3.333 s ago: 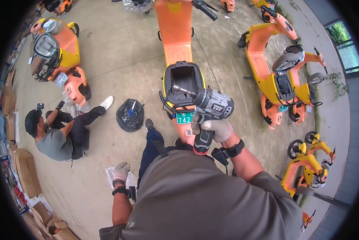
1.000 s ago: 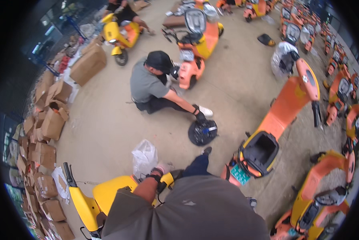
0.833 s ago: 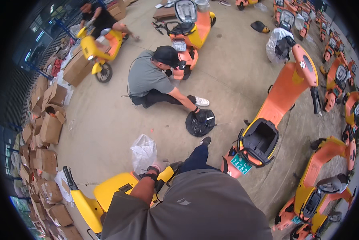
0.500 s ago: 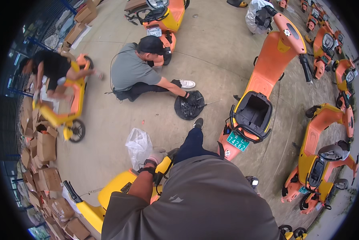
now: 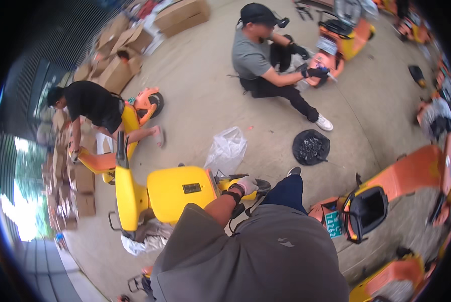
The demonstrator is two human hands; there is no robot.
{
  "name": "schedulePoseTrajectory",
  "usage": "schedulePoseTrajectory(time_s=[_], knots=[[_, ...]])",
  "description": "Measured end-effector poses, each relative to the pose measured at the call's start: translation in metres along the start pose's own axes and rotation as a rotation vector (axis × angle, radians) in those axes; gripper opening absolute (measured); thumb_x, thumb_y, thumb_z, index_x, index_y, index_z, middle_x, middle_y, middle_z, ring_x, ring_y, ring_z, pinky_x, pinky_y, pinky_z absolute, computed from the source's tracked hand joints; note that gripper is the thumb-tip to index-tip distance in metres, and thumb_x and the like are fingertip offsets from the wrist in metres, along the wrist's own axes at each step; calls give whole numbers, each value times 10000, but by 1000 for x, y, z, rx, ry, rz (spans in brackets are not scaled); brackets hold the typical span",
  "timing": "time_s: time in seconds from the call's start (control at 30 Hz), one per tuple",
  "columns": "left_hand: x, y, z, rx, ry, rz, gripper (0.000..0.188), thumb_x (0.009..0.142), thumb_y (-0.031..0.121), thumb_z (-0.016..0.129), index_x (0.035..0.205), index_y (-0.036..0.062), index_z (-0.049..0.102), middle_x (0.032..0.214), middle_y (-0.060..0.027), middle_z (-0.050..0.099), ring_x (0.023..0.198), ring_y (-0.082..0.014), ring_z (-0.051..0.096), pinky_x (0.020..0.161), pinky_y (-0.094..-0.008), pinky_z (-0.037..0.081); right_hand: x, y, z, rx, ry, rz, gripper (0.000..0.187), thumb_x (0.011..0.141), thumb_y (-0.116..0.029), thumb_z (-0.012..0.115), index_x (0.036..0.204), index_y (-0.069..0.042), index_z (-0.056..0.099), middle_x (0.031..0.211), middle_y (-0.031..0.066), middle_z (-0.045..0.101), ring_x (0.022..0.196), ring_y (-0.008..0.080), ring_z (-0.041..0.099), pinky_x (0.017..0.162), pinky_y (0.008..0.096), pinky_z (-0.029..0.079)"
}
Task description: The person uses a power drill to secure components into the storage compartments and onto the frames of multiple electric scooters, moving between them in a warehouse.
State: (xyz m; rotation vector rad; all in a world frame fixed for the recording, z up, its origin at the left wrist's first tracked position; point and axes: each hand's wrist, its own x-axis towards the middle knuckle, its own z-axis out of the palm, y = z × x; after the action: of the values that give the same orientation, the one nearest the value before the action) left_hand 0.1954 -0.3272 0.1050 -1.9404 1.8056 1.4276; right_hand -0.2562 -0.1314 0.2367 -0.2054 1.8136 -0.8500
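Left hand [image 5: 247,185]: gloved, resting on the yellow scooter [image 5: 180,194] by its black wheel [image 5: 262,187]; can't tell if it's actually gripping
Right hand: hiding out of view, so no clue
Yellow scooter: standing right beside the wearer, on the left
Clear plastic bag [image 5: 227,149]: lying just past it on the floor [image 5: 195,128]
Seated co-worker [image 5: 258,60]: holding something blue and white, facing an orange scooter [image 5: 326,63]

Scooter [image 5: 169,195] blocking left, gap right of plastic bag [image 5: 227,150]
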Motion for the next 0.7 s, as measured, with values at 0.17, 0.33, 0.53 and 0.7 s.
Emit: schedulePoseTrajectory(time_s=[0.17,0.33,0.53,0.7], knots=[[-10,-21,17,-77,27,-208,368,745,334,646,993,64,682,1018,-142,660,987,-302,604,889,-358,455,46,-64,27,-112,-56,-1,133,750,-57,597,869,3,592,731,74,604,608,164,583,555,284,473],[-7,-19,-2,-165,20,-287,390,751,350,639,1027,76,676,1044,-140,654,1016,-297,595,903,-368,447,80,-124,65,-199,-83,7,120,763,-72,590,856,2,596,726,75,607,604,163,583,556,282,471],[2,-26,-31,-249,99,-360,405,764,343,628,1050,59,662,1050,-146,654,1014,-309,598,907,-357,449,104,-179,98,-286,-126,10,113,778,-91,581,840,1,601,719,76,610,600,161,583,556,280,469],[15,-37,-37,158,52,11,255,828,238,536,978,84,674,1055,-140,637,1032,-269,591,868,-361,470,115,-208,109,-272,-178,-12,117,791,-106,574,827,0,605,713,77,613,596,160,583,557,278,468]])
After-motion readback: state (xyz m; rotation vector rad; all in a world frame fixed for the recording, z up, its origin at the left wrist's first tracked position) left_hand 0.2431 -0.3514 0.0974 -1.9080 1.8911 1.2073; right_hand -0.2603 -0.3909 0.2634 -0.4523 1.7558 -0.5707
